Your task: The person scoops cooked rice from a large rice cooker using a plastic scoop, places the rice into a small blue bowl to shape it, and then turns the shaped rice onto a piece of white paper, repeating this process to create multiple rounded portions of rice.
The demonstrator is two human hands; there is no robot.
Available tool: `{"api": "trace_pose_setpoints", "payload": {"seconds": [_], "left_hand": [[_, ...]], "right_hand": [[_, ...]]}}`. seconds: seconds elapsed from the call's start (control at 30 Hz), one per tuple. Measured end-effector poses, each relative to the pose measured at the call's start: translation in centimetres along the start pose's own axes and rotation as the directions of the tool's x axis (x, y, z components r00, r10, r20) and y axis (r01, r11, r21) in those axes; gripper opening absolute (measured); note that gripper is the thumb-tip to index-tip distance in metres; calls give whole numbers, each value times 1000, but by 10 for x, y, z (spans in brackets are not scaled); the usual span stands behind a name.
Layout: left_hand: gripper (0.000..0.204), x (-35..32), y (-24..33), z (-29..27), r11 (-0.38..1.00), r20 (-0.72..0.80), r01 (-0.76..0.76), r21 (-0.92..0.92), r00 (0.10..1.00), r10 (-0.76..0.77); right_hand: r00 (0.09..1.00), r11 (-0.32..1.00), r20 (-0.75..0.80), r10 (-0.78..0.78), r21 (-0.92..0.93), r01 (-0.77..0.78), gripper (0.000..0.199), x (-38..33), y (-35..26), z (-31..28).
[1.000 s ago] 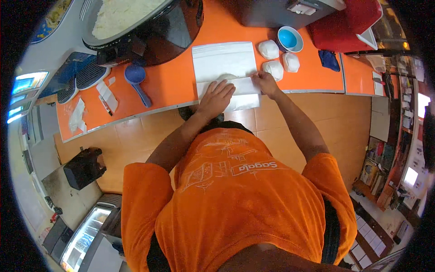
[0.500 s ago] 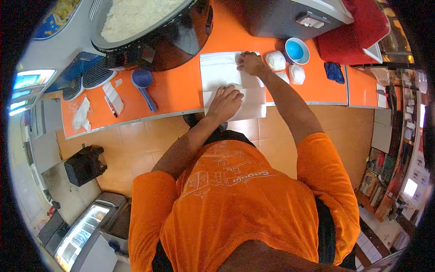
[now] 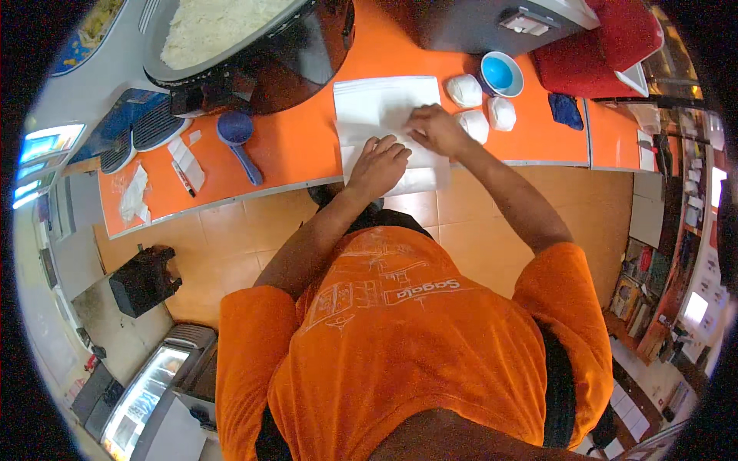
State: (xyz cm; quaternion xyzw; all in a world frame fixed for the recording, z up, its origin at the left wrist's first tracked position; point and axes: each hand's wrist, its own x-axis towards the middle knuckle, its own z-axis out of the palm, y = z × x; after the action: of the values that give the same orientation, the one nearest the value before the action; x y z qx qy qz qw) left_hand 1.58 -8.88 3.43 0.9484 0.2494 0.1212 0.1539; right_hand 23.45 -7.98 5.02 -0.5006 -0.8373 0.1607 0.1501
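The left hand [image 3: 378,165] lies open, palm down, on the white paper sheets [image 3: 377,107] at the near edge of the orange counter [image 3: 292,150]. The right hand [image 3: 432,129] presses loosely curled fingers on the same sheets. Three white dough balls [image 3: 464,90] sit just right, beside a blue bowl [image 3: 501,74].

My left hand [image 3: 378,166] and right hand [image 3: 433,128] press on thin, matt white paper sheets [image 3: 384,115] lying at the front edge of the smooth, glossy orange counter [image 3: 292,150]. Beside them sit soft, matt white dough balls [image 3: 477,115] and a shiny blue plastic bowl [image 3: 501,74].
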Motion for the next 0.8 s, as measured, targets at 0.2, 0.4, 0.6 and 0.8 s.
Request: {"api": "trace_pose_setpoints", "payload": {"seconds": [0.2, 0.4, 0.6, 0.8], "left_hand": [[29, -15, 4, -2, 984, -164, -33, 174, 984, 62], [20, -5, -26, -15, 935, -289, 44, 351, 955, 64], [10, -23, -42, -8, 953, -109, -106, 283, 984, 141], [13, -36, -42, 20, 986, -46, -44, 161, 998, 52]], "right_hand": [[939, 999, -344, 5, -42, -21, 23, -57, -27, 36], [953, 994, -303, 21, -93, -52, 21, -58, -30, 47], [976, 986, -213, -52, -169, 16, 28, -66, -30, 44], [987, 988, -156, -26, -156, 2, 27, -72, -19, 58]]}}
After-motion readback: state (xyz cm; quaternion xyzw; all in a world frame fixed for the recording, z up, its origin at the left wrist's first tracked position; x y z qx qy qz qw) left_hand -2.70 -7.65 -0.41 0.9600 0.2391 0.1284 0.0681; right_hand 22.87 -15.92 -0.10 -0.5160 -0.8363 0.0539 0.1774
